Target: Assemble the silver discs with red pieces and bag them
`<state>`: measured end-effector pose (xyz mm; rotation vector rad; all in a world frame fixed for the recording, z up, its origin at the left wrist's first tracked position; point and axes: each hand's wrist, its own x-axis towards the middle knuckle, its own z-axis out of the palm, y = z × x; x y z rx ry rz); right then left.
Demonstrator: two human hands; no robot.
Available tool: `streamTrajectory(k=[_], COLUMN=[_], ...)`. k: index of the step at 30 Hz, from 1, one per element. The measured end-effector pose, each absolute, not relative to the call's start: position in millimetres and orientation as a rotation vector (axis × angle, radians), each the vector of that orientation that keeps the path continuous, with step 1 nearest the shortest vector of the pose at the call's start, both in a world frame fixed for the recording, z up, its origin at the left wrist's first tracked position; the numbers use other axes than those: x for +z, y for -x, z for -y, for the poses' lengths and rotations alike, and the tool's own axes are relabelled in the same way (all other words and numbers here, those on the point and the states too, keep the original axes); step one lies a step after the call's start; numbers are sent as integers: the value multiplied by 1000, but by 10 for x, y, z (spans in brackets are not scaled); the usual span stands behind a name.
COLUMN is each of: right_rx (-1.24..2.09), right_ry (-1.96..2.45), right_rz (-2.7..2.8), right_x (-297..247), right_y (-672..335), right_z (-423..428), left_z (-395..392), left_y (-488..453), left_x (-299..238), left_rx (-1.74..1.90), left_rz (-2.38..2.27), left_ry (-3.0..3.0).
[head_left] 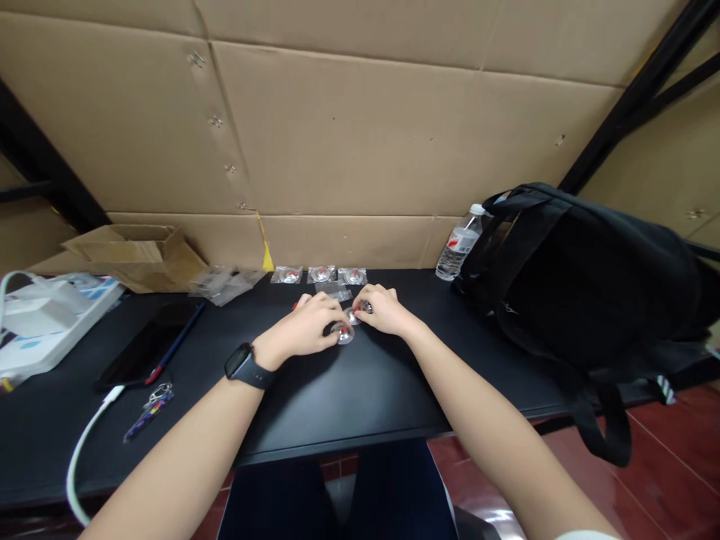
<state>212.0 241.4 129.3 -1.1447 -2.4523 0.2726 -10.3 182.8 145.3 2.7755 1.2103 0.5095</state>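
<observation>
Between your two hands, close in front of you on the black desk (pixel 349 390), lies a round piece (pixel 343 332) of clear and silver material with a red spot. Your left hand (pixel 307 326) is curled with its fingers drawn together, and its fingertips close on that round piece from the left side, touching it. Your right hand (pixel 382 309) is curled the same way, with its fingertips pinching a small silver piece (pixel 363 307) that sits just beyond and to the right of the round one. The two hands almost meet, and both pieces are partly hidden by your fingers, so their exact shape cannot be told. Just beyond your knuckles lies a loose clear wrapper (pixel 336 291), and past it a row of three packets (pixel 321 274), each showing a silver and red item inside. A dark wristwatch (pixel 246 366) sits on your left wrist. Well out to the right of your right hand stand a water bottle (pixel 460 244) and a black backpack (pixel 585 277), touching each other. Off to the left of your left hand lie a dark phone (pixel 149 341), a bunch of keys (pixel 151 405), a white cable (pixel 84 442) and, farther back, an open cardboard box (pixel 135 251).
</observation>
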Motion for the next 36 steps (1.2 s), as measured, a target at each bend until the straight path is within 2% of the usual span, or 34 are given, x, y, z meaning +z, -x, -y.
streamTrajectory(k=[11, 17, 20, 27, 31, 36], right_rx=[270, 270, 318, 811, 1063, 1416], right_ry=[1151, 1184, 1164, 788, 661, 661], right_rz=[2478, 2469, 2334, 1817, 1704, 1525], right_x=[1310, 1337, 1378, 1477, 1428, 1391], right_y=[-2080, -2082, -2116, -2040, -1912, -1863], right_z=[-2362, -2362, -2390, -2324, -2234, -2155], left_z=[-1828, -1806, -1857, -2006, -1971, -1944], left_y=[35, 41, 89, 140, 39, 31], left_x=[1389, 1435, 1461, 1450, 1429, 1433], left_rx=[637, 557, 724, 1351, 1471, 1486], left_rz=[-1310, -1416, -1440, -1418, -1291, -1358], left_ry=[-2741, -2748, -2624, -2268, -2202, -2201])
